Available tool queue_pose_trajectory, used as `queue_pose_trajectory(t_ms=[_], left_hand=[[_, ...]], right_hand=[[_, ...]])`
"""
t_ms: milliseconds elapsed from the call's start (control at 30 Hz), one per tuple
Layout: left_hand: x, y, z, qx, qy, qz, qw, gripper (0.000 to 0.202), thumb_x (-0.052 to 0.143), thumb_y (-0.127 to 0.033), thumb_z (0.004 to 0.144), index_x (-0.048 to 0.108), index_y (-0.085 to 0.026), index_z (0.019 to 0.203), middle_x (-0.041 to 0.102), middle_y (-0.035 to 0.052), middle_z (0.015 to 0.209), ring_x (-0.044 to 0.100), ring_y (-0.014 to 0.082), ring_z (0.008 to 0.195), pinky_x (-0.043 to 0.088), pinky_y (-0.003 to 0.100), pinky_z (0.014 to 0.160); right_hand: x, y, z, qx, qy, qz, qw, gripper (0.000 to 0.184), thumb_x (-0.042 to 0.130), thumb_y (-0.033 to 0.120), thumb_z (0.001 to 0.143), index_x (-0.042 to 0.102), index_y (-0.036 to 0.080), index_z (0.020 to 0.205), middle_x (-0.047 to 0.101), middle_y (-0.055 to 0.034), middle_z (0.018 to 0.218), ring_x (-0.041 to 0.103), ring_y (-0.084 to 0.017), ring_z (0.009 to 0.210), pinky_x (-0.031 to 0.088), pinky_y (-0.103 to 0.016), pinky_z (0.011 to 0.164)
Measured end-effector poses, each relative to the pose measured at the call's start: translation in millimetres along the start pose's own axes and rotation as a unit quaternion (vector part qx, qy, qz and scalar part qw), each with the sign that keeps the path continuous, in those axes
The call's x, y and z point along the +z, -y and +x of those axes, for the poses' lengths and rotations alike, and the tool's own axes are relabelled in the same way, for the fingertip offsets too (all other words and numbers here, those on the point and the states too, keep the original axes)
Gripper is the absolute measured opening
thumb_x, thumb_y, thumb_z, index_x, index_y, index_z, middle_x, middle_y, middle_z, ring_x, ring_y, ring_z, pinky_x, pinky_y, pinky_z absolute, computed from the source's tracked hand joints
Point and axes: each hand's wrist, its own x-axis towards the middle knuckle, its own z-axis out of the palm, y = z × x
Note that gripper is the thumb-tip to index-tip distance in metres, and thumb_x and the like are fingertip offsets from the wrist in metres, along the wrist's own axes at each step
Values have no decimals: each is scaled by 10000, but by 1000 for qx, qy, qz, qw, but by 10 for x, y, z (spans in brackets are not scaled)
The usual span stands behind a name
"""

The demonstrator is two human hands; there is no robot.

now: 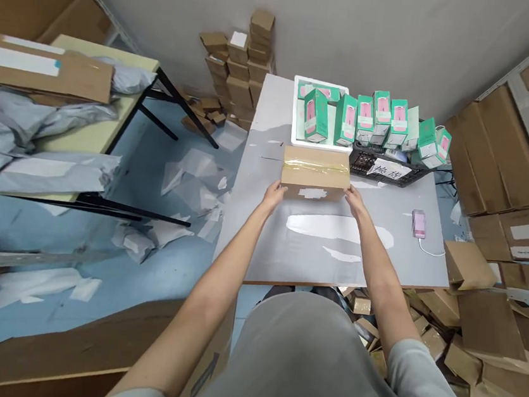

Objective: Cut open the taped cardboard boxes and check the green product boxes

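A brown cardboard box [315,180], with shiny clear tape along its top and a white torn label patch on its near side, is on the grey table [250,241]. My left hand [274,194] grips its near left corner, and my right hand [354,200] grips the near right corner. Just behind the box stands a white tray [295,116] with green-and-pink product boxes [316,116] in it. To the right of the tray, a black crate [361,162] with a handwritten paper sign carries several more of these boxes.
A phone [419,224] with a white cable lies on the table's right side. Grey parcels [52,171] cover a yellowish table at left. Small cartons [243,72] are stacked by the wall. Cardboard boxes [484,325] crowd the floor at right; paper scraps [195,178] litter the left floor.
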Motion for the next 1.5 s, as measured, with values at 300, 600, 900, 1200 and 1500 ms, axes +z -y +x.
queue_pose_trajectory(t_ms=[300, 600, 900, 1200, 1500], left_hand=[[-298, 105, -810, 70, -33, 17, 997, 527, 773, -335, 956, 737, -218, 1469, 698, 136, 1547, 659, 298, 1483, 473, 435, 1325], [-264, 421, -1229, -5, -122, 132, 984, 341, 742, -359, 1001, 849, -134, 1234, 821, 169, 1304, 797, 313, 1146, 615, 449, 1118], [-489, 1006, -1332, -80, -93, 74, 990, 412, 674, -437, 1000, 805, -155, 1270, 819, 161, 1374, 757, 292, 1307, 572, 459, 1209], [-452, 1365, -2144, -183, -57, 77, 978, 430, 793, -364, 818, 805, -162, 1197, 865, 104, 1069, 791, 334, 1195, 555, 544, 1235], [-354, 1229, -2028, -143, -67, 70, 985, 354, 871, -382, 796, 817, -179, 1080, 850, 124, 1170, 780, 332, 1230, 633, 497, 1153]], right_hand=[[-222, -368, -1053, -100, -37, -6, 994, 742, 798, 653, 893, 741, 244, 1509, 681, -107, 1656, 520, -325, 1643, 382, -516, 1392], [-451, -847, -1592, -38, -33, -42, 998, 859, 804, 666, 900, 670, 202, 1610, 588, -127, 1741, 511, -353, 1660, 359, -539, 1421], [-935, -1358, -1558, 38, -25, -17, 999, 821, 819, 729, 863, 715, 244, 1517, 613, -144, 1721, 575, -329, 1604, 436, -553, 1353], [-834, -1869, -2108, 99, 21, -22, 995, 541, 855, 563, 775, 846, 257, 1221, 833, -75, 1420, 681, -334, 1448, 439, -545, 1338], [-752, -1696, -1995, 15, 8, -70, 997, 564, 851, 669, 779, 854, 219, 1119, 788, -117, 1279, 700, -318, 1232, 566, -510, 1178]])
